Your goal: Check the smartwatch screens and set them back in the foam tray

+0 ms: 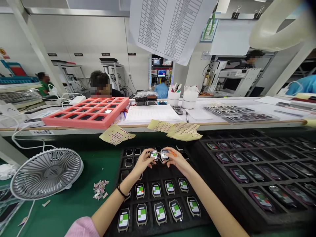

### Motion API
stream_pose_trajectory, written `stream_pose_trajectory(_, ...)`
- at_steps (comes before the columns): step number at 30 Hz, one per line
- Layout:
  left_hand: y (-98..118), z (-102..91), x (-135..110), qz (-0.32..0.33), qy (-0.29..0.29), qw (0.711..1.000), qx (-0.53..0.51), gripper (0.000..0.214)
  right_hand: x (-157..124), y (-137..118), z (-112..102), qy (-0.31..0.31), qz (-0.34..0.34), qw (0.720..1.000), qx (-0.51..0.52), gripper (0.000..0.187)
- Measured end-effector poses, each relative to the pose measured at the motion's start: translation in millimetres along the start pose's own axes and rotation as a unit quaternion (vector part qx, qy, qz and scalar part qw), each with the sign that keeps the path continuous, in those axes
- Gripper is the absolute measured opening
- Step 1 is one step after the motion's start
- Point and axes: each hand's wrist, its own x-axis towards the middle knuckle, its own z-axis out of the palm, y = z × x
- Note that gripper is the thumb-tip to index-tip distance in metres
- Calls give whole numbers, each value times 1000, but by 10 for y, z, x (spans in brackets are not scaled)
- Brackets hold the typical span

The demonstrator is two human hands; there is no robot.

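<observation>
The left hand (146,159) is pinching a smartwatch (154,155) between thumb and fingers, and the right hand (175,160) is gripping a second smartwatch (164,155) just beside it; both rounded-square, glossy cases are facing up, lit. A slim orange piece (173,153) is showing at the right hand's fingers. The hands are hovering over a matte black tray (158,173), whose ribs are dividing it into squarish pockets. At 6 o'clock from the hands, rows of metal-rimmed watches (160,212) are glowing green and white.

At 4 o'clock a deeper black tray (217,184) is crowding close, its dividers framing purple-rimmed watches. At 8 o'clock a smooth green mat (91,219) is opening a strip between the tray and a ribbed, round grey fan (53,171); small paper slips (100,190) are lying heaped there. At 12 o'clock a shelf's straight front edge (138,126) is bounding the reach, with crinkled yellow sticker sheets (184,130) hanging over it. At 10 o'clock a coral-pink compartment tray (76,123) is sitting on that shelf.

Higher at 12 o'clock, a white sheet (170,28) is dangling, carrying printed tables too small for reading.
</observation>
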Motion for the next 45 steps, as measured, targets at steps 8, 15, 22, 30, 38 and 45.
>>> stream_pose_trajectory(8, 272, -241, -84, -2, 84, 996, 13, 44, 85, -233, 315, -85, -1, 996, 2, 37)
stream_pose_trajectory(15, 412, -262, -216, 25, 48, 998, 20, 41, 37, -255, 340, -75, -18, 996, -43, 36)
stream_pose_trajectory(22, 483, -226, -292, 45, 53, 997, 32, 41, -34, -267, 380, -59, -1, 997, -47, 27)
stream_pose_trajectory(30, 495, -192, -314, 57, 65, 995, 40, 40, -84, -289, 399, -129, -16, 991, -32, 31)
stream_pose_trajectory(38, 468, -223, -289, 49, 65, 997, 11, 43, -102, -330, 400, -131, -22, 990, -41, 32)
stream_pose_trajectory(45, 517, -197, -336, 55, 55, 997, 24, 36, -118, -345, 414, -118, -22, 992, -26, 31)
